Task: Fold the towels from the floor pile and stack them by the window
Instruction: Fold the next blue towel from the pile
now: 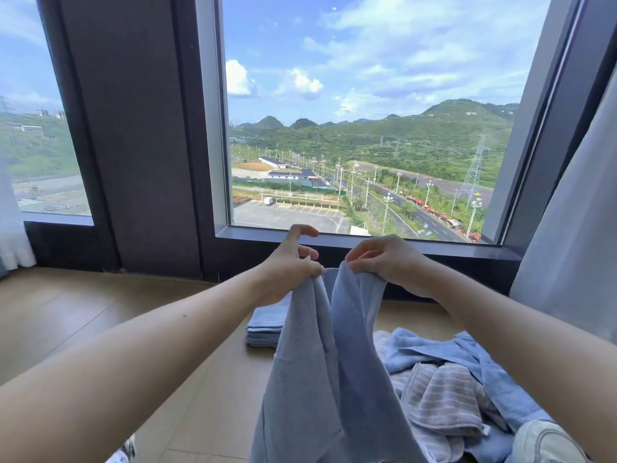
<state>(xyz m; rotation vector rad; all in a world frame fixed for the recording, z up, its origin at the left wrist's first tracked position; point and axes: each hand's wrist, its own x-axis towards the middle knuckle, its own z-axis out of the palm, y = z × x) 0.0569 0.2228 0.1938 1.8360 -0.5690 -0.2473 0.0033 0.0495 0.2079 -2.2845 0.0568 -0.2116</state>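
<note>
The person is partway through folding one towel. Both arms reach out in front, and the light blue towel [334, 362] hangs down from the two hands. The left hand [290, 265] pinches its top edge, with the first finger curled up and free. The right hand [389, 262] pinches the top edge too, fingers bent round the cloth. The hands are close together, so the towel looks doubled over the long way. Next, I think, it must be folded shorter and laid on the folded stack [267, 324] on the floor [83, 312] under the window [350, 128]. More towels wait in the floor pile [467, 362] on the right.
</note>
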